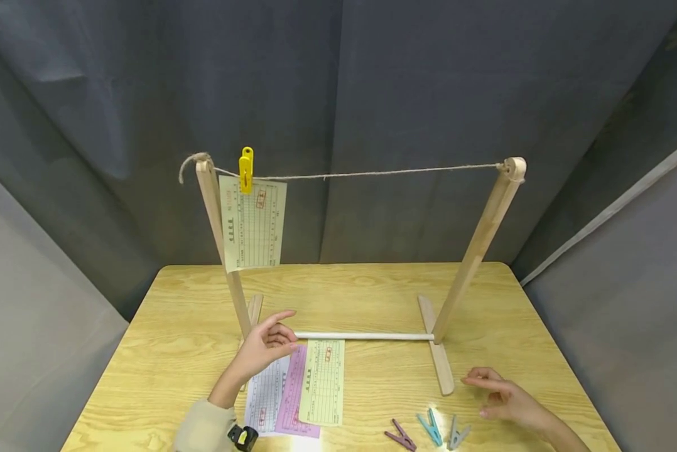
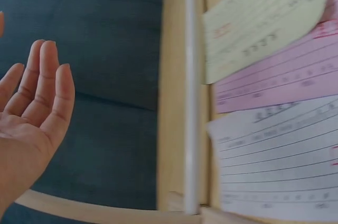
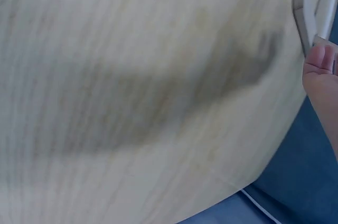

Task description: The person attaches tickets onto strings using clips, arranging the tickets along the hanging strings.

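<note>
My left hand [image 1: 267, 345] hovers above three printed slips, its fingers loosely bent and nothing held. Below it lie a white slip [image 1: 266, 392], a purple slip [image 1: 293, 402] and a yellow slip [image 1: 323, 383], overlapping. In the left wrist view the fingers [image 2: 45, 84] look relaxed. Over the table's right side, my right hand [image 1: 505, 402] is empty, fingers loosely bent. Left of it lie a purple clothespin [image 1: 402, 435], a blue clothespin [image 1: 431, 428] and a grey clothespin [image 1: 457, 433]. Another yellow slip [image 1: 254, 232] hangs from the string [image 1: 372, 173] under a yellow clothespin [image 1: 246, 169].
A wooden frame stands on the table [image 1: 372, 289], with a left post [image 1: 233, 289], a right post [image 1: 476, 251] and a white crossbar [image 1: 367, 336] low between them. The right foot [image 1: 441, 367] reaches toward the right hand. Dark curtains [image 1: 417, 94] hang behind.
</note>
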Tool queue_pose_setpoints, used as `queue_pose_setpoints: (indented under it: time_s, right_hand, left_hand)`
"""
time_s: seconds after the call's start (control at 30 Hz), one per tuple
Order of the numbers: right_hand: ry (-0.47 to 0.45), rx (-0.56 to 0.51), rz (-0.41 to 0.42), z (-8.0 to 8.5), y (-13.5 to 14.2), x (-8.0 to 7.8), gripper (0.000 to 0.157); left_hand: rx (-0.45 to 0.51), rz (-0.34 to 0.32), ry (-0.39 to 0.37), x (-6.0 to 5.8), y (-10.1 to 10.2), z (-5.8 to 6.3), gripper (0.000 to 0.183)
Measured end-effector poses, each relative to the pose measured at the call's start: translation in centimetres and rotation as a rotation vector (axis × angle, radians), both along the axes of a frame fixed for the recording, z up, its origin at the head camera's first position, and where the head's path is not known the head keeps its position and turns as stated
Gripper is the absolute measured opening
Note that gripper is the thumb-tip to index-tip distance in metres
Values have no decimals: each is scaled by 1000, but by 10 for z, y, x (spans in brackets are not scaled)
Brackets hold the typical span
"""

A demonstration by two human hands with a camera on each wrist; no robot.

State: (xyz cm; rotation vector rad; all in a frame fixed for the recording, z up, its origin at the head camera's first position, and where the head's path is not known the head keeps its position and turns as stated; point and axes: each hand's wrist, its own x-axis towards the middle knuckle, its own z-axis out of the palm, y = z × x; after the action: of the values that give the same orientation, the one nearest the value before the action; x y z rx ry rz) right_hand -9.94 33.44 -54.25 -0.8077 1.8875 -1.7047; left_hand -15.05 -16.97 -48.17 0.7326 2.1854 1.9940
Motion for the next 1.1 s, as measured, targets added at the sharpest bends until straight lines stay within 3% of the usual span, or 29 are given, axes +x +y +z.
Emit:
queue_pose_setpoints:
  time_s: [0.1,0.23,0.4,0.57,0.8,1.1]
  right_hand:
    - [-54,-15,7,-7,2,3,45]
    - [-49,-2,12,-18,2,6,45]
    - [-78,-8,6,-30,1,10,46]
    - [-84,42,-3,-38,1,13,45]
    - [-122,156,-40,-41,0,15,45]
    - [70,322,-111,-43,-12,22,51]
  left_hand:
    - [-26,19,-32,-3,3,-11,58]
    - [-89,52,-61,-5,8,-25,57]
    - [-170,99,-102,-2,17,-28,54]
    - [-247,162,-67,-1,23,-35,49]
    - [-347,246,-53,-16,22,-84,48]
    - [-568,324,50,-23,25,-109,53]
